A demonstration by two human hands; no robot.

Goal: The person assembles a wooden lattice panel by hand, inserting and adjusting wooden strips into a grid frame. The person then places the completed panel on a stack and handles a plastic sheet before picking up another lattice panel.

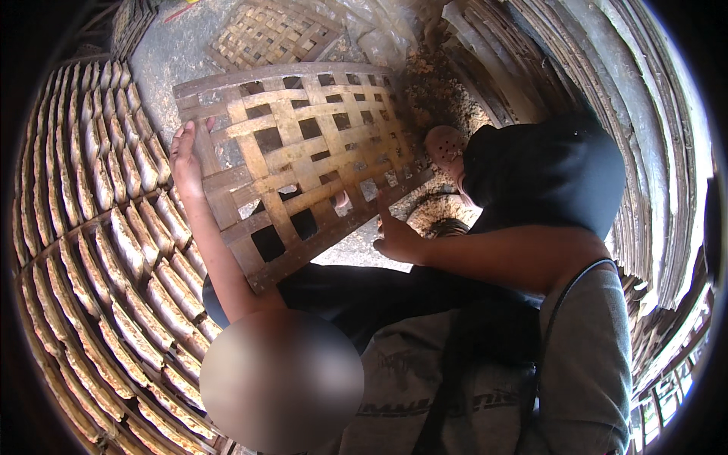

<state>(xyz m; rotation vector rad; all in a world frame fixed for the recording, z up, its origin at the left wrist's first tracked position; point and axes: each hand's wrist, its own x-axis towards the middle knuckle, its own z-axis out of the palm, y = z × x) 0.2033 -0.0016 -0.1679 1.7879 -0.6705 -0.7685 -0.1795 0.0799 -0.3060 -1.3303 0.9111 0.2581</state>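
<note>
A woven bamboo-strip panel (288, 155) with a flat wooden frame and square gaps is held tilted in front of me. My left hand (186, 155) grips its left frame bar, with the fingers around the outer edge. At the near right edge, my right hand (400, 236) holds the frame with the thumb raised against it; its other fingers are partly hidden. Beyond it, a second woven panel (273, 34) lies on the floor.
Racks of pale, rough-edged pieces (98, 303) fill the left side. Tall stacks of thin, flat boards (629, 114) stand close on the right. Clear plastic sheeting (371, 23) and brown crumbs (432, 83) lie on the floor ahead. My knee and pink clog (446, 148) are beside the panel.
</note>
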